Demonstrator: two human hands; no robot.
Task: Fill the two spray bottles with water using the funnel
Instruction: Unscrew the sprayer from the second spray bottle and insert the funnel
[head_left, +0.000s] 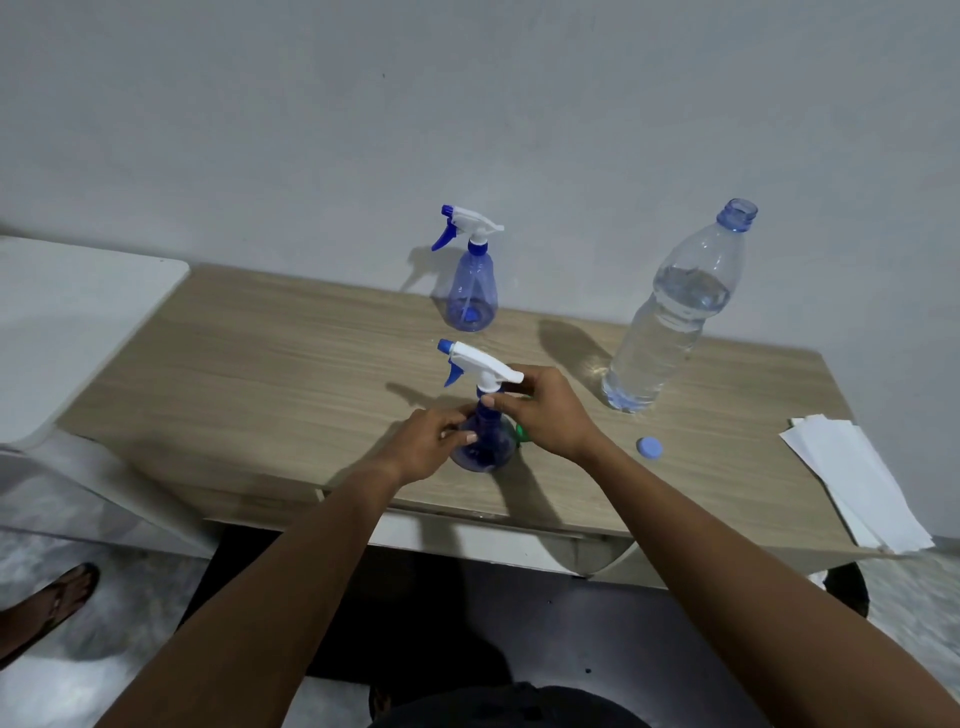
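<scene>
Two blue see-through spray bottles with white trigger heads stand on the wooden table (260, 364). The near spray bottle (485, 447) is at the front middle. My left hand (431, 441) grips its body from the left. My right hand (545, 410) holds its white collar and trigger head (478, 364). The far spray bottle (470, 291) stands untouched near the wall, head screwed on. A sliver of the green funnel (521, 432) shows behind my right hand, mostly hidden. An uncapped water bottle (675, 317), partly full, stands at the right.
A blue bottle cap (649, 448) lies on the table right of my right wrist. White paper sheets (857, 478) lie at the table's right end. A white surface (62, 322) adjoins the table on the left. Someone's sandalled foot (57, 597) is on the floor at lower left.
</scene>
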